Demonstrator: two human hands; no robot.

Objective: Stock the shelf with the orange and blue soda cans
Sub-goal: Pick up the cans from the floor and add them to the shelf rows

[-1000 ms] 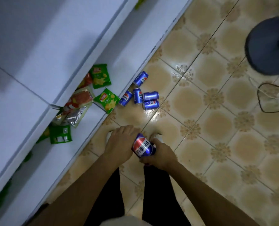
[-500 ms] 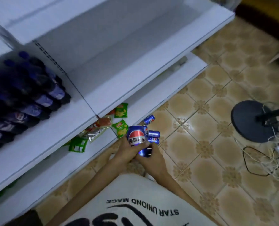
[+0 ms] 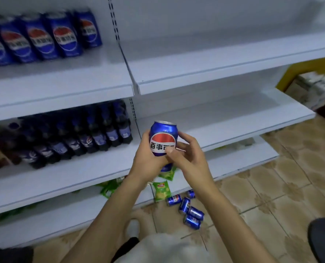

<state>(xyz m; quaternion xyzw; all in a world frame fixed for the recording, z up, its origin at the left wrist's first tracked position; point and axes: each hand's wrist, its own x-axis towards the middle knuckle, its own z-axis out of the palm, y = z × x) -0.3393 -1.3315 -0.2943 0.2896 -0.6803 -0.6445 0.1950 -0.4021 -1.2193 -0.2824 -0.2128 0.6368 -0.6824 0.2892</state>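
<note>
Dark bottles [image 3: 100, 137], green snack bags [image 3: 160, 191], tiled floor [image 3: 271, 186].

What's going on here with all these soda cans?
A person is stocking white store shelving with soda. Their left hand and right hand together grip one upright blue soda can in front of the right-hand shelf section. A row of matching cans stands on the upper left shelf, with dark bottles below. Several loose blue cans lie on the tiled floor beside green snack bags. No orange cans are in view.
</note>
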